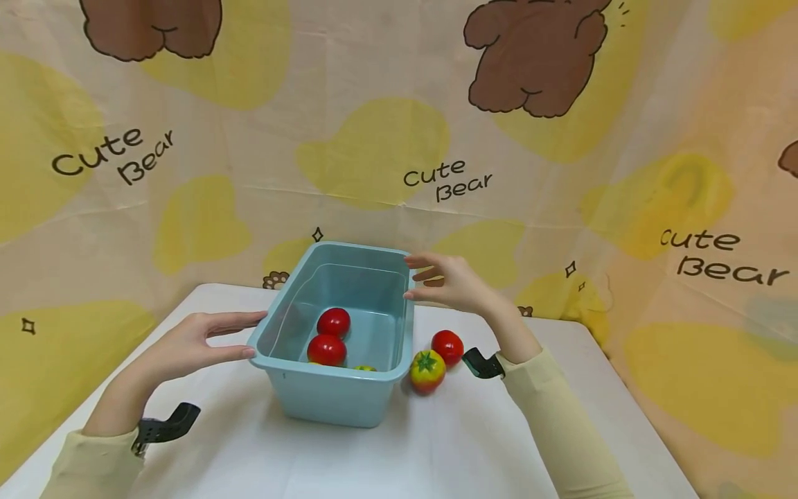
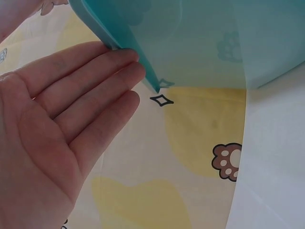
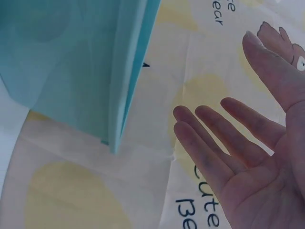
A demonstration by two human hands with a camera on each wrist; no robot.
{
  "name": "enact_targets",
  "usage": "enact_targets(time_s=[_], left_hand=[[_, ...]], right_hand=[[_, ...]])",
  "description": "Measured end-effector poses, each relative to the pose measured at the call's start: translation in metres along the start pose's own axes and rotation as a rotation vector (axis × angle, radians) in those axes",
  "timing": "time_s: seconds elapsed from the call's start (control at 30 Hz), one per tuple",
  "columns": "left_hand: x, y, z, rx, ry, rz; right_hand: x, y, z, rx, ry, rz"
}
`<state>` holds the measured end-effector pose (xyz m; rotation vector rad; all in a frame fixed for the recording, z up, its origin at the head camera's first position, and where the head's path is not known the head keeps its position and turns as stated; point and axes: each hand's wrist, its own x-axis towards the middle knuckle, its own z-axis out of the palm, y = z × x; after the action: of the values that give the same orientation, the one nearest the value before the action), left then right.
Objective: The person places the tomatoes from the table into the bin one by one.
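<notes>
A light blue plastic bin (image 1: 330,398) stands on the table, holding two red tomatoes, one (image 1: 333,322) behind the other (image 1: 327,351). Yellowish-green bits of other fruit peek over its front rim, mostly hidden. At the bin's left rim, my left hand (image 1: 193,343) has its fingers extended; in the left wrist view the fingertips (image 2: 126,55) appear to touch the rim. My right hand (image 1: 451,281) is beside the right rim with its fingers spread. The right wrist view shows a gap between those fingers (image 3: 205,152) and the bin, with nothing held.
Right of the bin, a red tomato (image 1: 447,346) and a yellow-green and red tomato (image 1: 427,373) lie close together on the white table (image 1: 206,457). A patterned bear cloth (image 1: 349,152) hangs behind the table. Dark straps (image 1: 483,363) circle both wrists.
</notes>
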<state>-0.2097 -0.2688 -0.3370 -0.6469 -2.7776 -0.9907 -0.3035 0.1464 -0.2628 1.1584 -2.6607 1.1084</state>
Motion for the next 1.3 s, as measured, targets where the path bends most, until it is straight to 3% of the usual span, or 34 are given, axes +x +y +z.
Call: enact_targets(time_s=[0.23,0.43,0.67,1.0,1.3], left_hand=[[-0.001,-0.001,-0.001,-0.013,0.007,0.009],[-0.002,-0.004,0.0,0.031,0.022,0.019],[-0.002,-0.005,0.001,0.035,0.021,0.014],[-0.001,-0.003,0.0,0.035,0.015,0.02],[0.001,-0.001,0.001,-0.024,0.014,0.029]], right_hand=[[-0.012,0.016,0.001,0.007,0.021,0.055],[-0.022,0.032,0.002,0.02,0.033,0.111],[-0.036,0.052,0.003,-0.021,0.044,0.173],[-0.053,0.071,0.004,0.022,0.045,0.241],[-0.066,0.087,0.005,0.019,0.058,0.241]])
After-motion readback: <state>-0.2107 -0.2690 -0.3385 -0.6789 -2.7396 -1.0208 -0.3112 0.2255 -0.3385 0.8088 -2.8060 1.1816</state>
